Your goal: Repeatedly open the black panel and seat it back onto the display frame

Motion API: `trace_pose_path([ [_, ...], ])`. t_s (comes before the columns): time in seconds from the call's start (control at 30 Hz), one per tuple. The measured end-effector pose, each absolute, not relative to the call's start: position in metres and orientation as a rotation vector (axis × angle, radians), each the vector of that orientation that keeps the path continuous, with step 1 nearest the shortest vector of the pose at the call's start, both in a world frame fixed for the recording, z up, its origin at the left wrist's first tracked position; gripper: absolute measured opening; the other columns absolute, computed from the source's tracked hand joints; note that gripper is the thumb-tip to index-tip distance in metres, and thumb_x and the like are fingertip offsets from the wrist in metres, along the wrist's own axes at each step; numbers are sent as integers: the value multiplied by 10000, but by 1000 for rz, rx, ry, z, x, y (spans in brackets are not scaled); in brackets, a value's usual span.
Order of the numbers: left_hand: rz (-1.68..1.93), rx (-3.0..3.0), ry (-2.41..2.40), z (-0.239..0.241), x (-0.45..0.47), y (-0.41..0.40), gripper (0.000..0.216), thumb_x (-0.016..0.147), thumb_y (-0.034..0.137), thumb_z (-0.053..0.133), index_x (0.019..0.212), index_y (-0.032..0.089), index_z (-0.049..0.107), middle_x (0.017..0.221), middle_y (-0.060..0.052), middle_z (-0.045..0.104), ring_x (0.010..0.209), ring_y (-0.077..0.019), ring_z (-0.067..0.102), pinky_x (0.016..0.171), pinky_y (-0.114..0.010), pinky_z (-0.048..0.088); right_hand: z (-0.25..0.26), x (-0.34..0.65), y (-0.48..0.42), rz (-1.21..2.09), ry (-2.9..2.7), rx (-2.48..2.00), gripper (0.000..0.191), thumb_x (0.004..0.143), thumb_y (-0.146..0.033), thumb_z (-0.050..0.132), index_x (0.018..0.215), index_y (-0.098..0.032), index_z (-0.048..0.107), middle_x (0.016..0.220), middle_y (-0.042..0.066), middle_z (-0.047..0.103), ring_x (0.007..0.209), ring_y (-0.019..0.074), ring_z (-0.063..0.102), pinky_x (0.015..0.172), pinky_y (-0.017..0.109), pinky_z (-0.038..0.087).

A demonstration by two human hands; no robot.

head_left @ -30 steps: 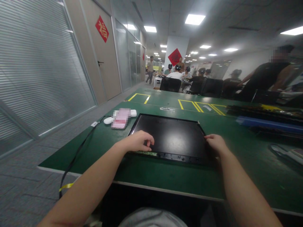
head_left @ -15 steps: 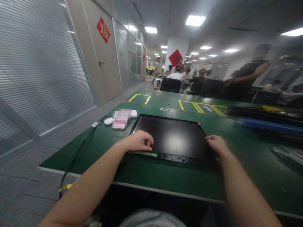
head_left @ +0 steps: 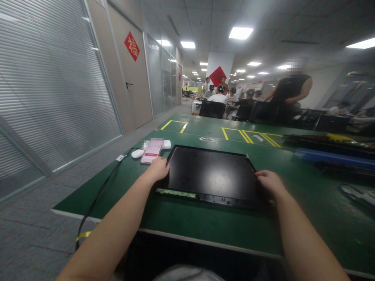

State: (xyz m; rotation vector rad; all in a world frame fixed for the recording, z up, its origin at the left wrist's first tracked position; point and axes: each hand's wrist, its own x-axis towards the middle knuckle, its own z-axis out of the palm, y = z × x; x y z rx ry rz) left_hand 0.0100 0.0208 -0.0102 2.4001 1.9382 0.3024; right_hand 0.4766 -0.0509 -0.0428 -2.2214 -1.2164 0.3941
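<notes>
A flat black display panel lies on the green table in front of me, with a green circuit strip along its near left edge. My left hand grips the panel's left edge, fingers curled around it. My right hand holds the panel's right edge near its front corner, fingers bent over the rim.
A pink phone and a white oblong device lie left of the panel, with a black cable running off the table edge. Dark and blue trays sit at the right. A standing person and seated people are beyond.
My left hand slid from the top of the panel's near left corner out to its left edge. The standing person at the back walked leftward. My view tilted slightly.
</notes>
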Motion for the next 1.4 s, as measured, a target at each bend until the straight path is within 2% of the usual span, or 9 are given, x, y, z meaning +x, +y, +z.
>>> trace_pose_path([
  [0.17, 266, 2381, 1976, -17, 9, 27, 283, 873, 183, 491, 960, 76, 737, 1182, -229, 656, 1148, -316, 604, 1002, -334, 422, -43, 476, -51, 383, -1234, -2199, 286, 726, -104, 554, 922, -183, 747, 952, 77, 745, 860, 202, 683, 755, 271, 494],
  [0.33, 340, 2353, 1957, -17, 6, 30, 242, 808, 102, 510, 879, 111, 742, 1125, -203, 689, 1075, -295, 644, 919, -309, 469, -43, 476, -50, 388, -1239, -2217, 316, 720, -99, 548, 919, -206, 769, 936, 66, 751, 853, 203, 689, 747, 267, 502],
  [0.47, 386, 2331, 1903, -14, 3, 28, 252, 787, 76, 488, 778, 139, 732, 941, -155, 740, 928, -269, 693, 788, -292, 503, -47, 478, -48, 403, -1242, -2208, 332, 722, -103, 536, 920, -216, 778, 936, 63, 753, 846, 201, 694, 744, 266, 508],
  [0.57, 562, 2176, 1806, -14, 1, 27, 204, 758, 110, 533, 761, 162, 730, 778, -102, 746, 806, -264, 706, 700, -302, 515, -51, 481, -47, 424, -1243, -2187, 310, 718, -123, 552, 903, -227, 778, 925, 57, 755, 844, 200, 697, 736, 264, 512],
  [0.73, 887, 1546, 1518, -6, 6, 20, 280, 817, 167, 577, 1056, 134, 718, 912, -88, 769, 847, -224, 724, 706, -285, 559, -52, 484, -48, 385, -1202, -2209, 293, 703, -135, 572, 899, -213, 775, 944, 64, 755, 880, 210, 698, 761, 271, 512],
  [0.87, 960, 1110, 1403, 7, 16, 11, 419, 865, 197, 603, 1282, 161, 625, 856, -81, 762, 708, -194, 721, 602, -278, 565, -49, 484, -51, 358, -1176, -2222, 313, 717, -126, 547, 919, -205, 772, 1001, 75, 750, 931, 219, 692, 781, 281, 511],
  [1.17, 1097, 966, 1337, 7, 19, 16, 460, 865, 180, 644, 1320, 165, 586, 788, -47, 748, 584, -158, 687, 515, -223, 534, -50, 483, -49, 353, -1185, -2216, 298, 718, -111, 559, 922, -187, 764, 1013, 86, 748, 939, 224, 690, 787, 277, 500],
  [1.3, 1125, 884, 1280, 2, 21, 19, 647, 857, 125, 634, 1461, 198, 413, 655, -15, 702, 476, -175, 648, 451, -247, 513, -49, 483, -49, 364, -1169, -2234, 316, 720, -102, 557, 942, -192, 764, 1006, 84, 747, 935, 220, 690, 786, 265, 493],
  [1.4, 1080, 852, 1151, 0, 21, 20, 725, 853, 78, 609, 1501, 248, 333, 662, -4, 697, 467, -179, 649, 452, -262, 524, -48, 483, -48, 400, -1151, -2253, 354, 714, -95, 546, 976, -185, 766, 1040, 91, 741, 969, 241, 683, 802, 288, 497],
])
